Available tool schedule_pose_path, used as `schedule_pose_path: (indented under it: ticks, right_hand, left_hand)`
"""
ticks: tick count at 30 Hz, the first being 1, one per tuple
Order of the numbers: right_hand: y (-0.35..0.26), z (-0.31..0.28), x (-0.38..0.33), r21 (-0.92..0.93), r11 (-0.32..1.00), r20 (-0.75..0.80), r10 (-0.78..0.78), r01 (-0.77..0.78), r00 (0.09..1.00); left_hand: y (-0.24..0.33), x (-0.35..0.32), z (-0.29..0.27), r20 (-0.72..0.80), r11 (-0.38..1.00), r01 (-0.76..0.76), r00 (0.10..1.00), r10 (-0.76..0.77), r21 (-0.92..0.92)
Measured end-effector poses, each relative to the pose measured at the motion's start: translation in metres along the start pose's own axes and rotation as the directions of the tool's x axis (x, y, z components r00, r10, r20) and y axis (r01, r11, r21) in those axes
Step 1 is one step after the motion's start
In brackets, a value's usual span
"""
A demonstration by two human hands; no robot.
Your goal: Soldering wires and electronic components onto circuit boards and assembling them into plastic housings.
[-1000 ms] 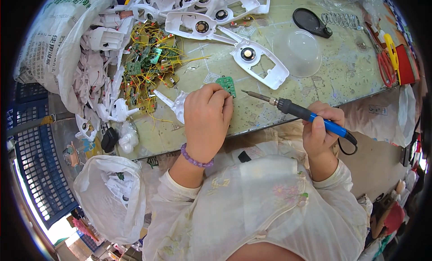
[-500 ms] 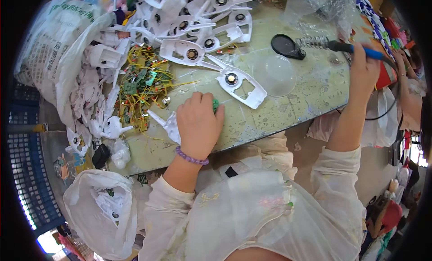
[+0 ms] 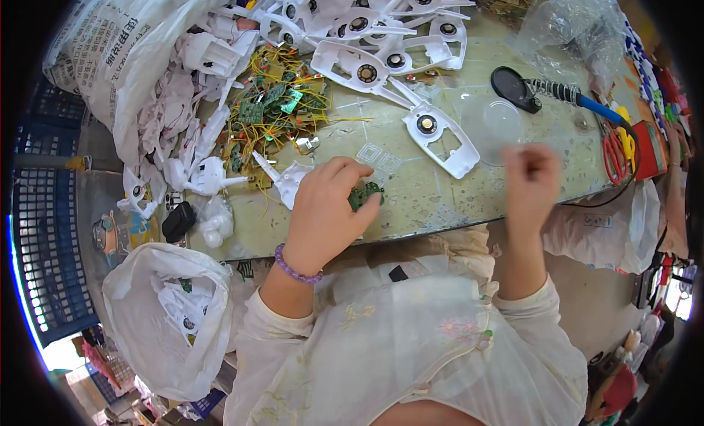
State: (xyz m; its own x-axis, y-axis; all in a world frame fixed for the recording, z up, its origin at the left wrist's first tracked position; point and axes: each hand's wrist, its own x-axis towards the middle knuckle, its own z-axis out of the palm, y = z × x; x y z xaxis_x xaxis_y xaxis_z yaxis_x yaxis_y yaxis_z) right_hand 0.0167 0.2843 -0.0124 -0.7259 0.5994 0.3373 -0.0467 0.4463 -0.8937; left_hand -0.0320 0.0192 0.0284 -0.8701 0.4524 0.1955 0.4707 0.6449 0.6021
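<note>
My left hand (image 3: 330, 206), with a purple bead bracelet at the wrist, holds a small green circuit board (image 3: 364, 195) between thumb and fingers, low over the table's near edge. Beside it lies a white plastic shell part (image 3: 291, 182), partly behind the hand. Blurred by motion, my right hand (image 3: 532, 184) is over the table's front edge; its fingers cannot be made out. A soldering iron (image 3: 603, 109) with a blue handle rests in a coiled spring holder (image 3: 554, 90). Between the hands and farther back lies a white plastic casing (image 3: 444, 140) with a round speaker.
A heap of circuit boards with yellow wires (image 3: 275, 107) lies left of centre, more white casings (image 3: 367, 55) behind. A clear round lid (image 3: 493, 129) sits near the holder. Scissors (image 3: 614, 154) lie at right. A white sack (image 3: 121, 59) and an open bag (image 3: 158, 352) are at left.
My right hand has let go of the soldering iron, now in the spring holder, and moved left and nearer. More of the circuit board shows in my left hand. The view has shifted.
</note>
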Motion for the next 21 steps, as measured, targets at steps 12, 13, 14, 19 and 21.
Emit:
schedule_pose_path:
  ticks: [12, 13, 14, 19, 21]
  right_hand:
    - [-0.056, 0.116, 0.011, 0.106, 0.800, 0.881, -0.351, 0.590, 0.317]
    - [-0.057, 0.126, 0.017, 0.148, 0.792, 0.904, -0.352, 0.592, 0.245]
    - [-0.059, 0.132, 0.023, 0.148, 0.792, 0.903, -0.352, 0.593, 0.246]
    - [-0.069, 0.143, 0.034, 0.030, 0.731, 1.000, -0.020, 0.682, -0.023]
    - [-0.066, 0.133, 0.030, 0.043, 0.725, 0.999, -0.034, 0.688, -0.026]
  left_hand:
    - [-0.003, -0.018, 0.002, -0.006, 0.983, -0.044, 0.999, 0.045, 0.176]
    - [-0.006, -0.017, 0.003, -0.038, 0.987, 0.026, 0.999, -0.020, 0.161]
    - [-0.009, -0.014, 0.003, -0.089, 0.981, 0.042, 0.996, -0.026, 0.187]
    - [-0.018, 0.003, 0.003, -0.129, 0.964, 0.032, 0.992, 0.002, 0.263]
    - [-0.020, 0.006, 0.006, -0.072, 0.976, 0.042, 0.997, -0.027, 0.214]
